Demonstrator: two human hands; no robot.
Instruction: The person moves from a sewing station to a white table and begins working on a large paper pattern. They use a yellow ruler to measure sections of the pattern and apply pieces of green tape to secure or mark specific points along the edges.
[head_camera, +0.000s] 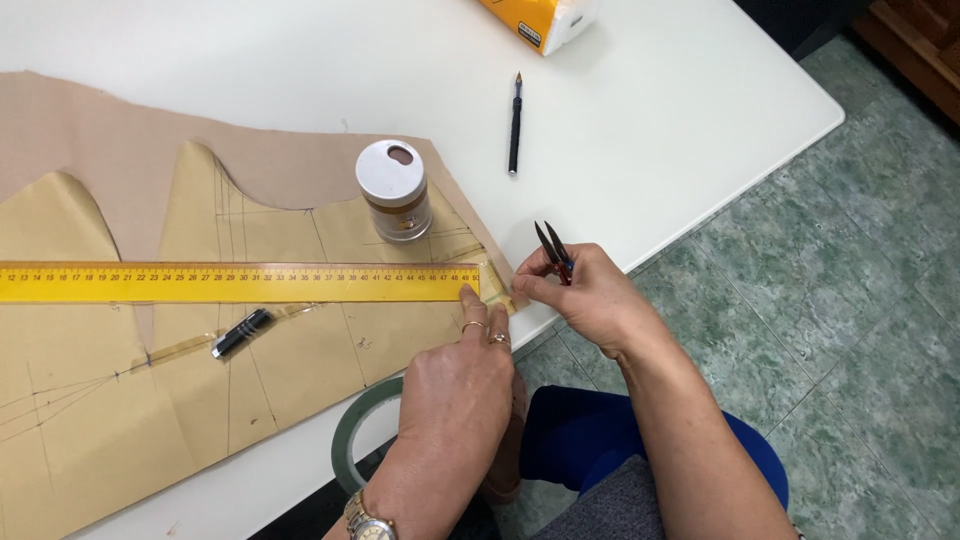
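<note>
My left hand (462, 378) rests on the tan paper pattern (300, 340), its fingertips pressing down at the right end of the long yellow ruler (240, 282). My right hand (580, 295) holds small thread snips (554, 248) with the blades pointing up, while its thumb and forefinger pinch a strip of clear tape (497, 298) at the pattern's right corner near the table edge. A brown paper sheet (120, 130) lies under the pattern.
A small jar with a white lid (394, 190) stands on the pattern. A black pen (515, 125) lies on the white table (680, 100). A black clip-like object (240, 333) sits on the paper. A green tape roll (352, 435) overhangs the near edge. A yellow tissue pack (540, 18) is at the far side.
</note>
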